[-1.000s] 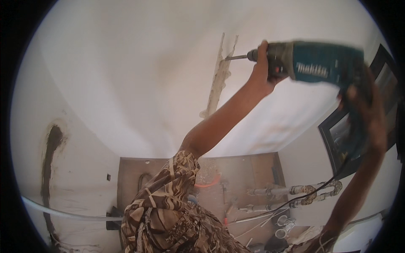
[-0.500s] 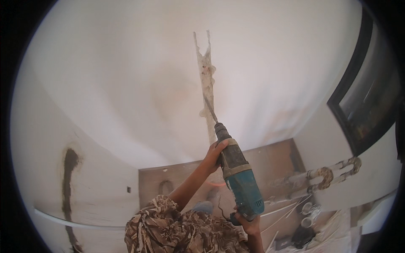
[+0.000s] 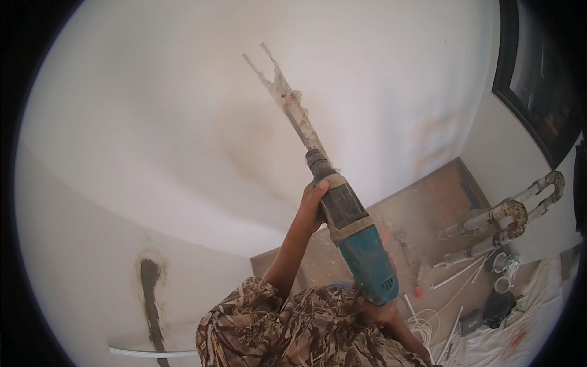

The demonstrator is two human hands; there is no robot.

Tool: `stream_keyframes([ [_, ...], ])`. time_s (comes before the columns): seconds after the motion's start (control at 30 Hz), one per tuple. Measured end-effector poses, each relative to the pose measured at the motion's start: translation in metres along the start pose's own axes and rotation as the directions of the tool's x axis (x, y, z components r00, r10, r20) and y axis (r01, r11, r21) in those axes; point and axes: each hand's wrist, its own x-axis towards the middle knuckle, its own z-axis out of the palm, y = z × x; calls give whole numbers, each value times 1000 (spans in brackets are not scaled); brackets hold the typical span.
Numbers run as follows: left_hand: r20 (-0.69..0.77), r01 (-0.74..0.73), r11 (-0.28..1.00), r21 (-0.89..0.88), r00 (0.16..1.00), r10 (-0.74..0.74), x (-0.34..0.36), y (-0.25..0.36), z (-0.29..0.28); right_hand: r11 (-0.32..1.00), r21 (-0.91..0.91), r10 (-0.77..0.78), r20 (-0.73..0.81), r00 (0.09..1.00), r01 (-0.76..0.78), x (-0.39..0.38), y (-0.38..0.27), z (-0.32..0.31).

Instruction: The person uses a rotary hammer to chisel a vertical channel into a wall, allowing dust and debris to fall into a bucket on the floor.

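Observation:
A teal and black rotary hammer [image 3: 365, 260] points up and away at a white wall [image 3: 183, 110], held in both hands. My left hand [image 3: 313, 205] wraps round its dark front housing, thumb on top. At the rear, my right hand [image 3: 380, 311] is closed round the handle, its fingers partly hidden beneath the body. The chisel bit [image 3: 298, 127] runs along a rough groove [image 3: 292, 104] cut into the wall, which forks into two thin lines at its upper end. Whether the tip touches the plaster cannot be made out.
To the left, a dark vertical channel [image 3: 150, 287] marks the wall. Bent pipes [image 3: 520, 217] project at right, below a dark-framed window [image 3: 510, 79]. On the floor lie loose cable [image 3: 428, 327], a black bag [image 3: 499, 306] and a pale sheet [image 3: 538, 306].
My view has tilted, so the groove now leans left at its top and the pipes sit farther right and higher. The chisel bit lies more in line with the groove. Both hands keep their hold.

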Motion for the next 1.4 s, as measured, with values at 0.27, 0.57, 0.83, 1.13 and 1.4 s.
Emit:
stream_keyframes([
  [0.27,-20,10,997,80,1000,-9,25,11,-12,976,217,-10,15,1000,6,34,-13,-3],
  [0.57,-85,26,993,117,996,-16,38,16,-12,950,-237,-140,254,957,202,39,41,-48],
  [0.83,-132,87,968,235,990,-57,57,13,-26,997,-33,74,219,973,-69,62,56,-33],
  [1.13,-36,33,999,-32,999,-34,17,-23,-27,971,-214,-95,57,994,105,43,6,-17],
  [1.4,-116,192,876,-442,956,-268,-27,-99,-10,929,-363,117,90,989,-77,-19,-29,-25],
])
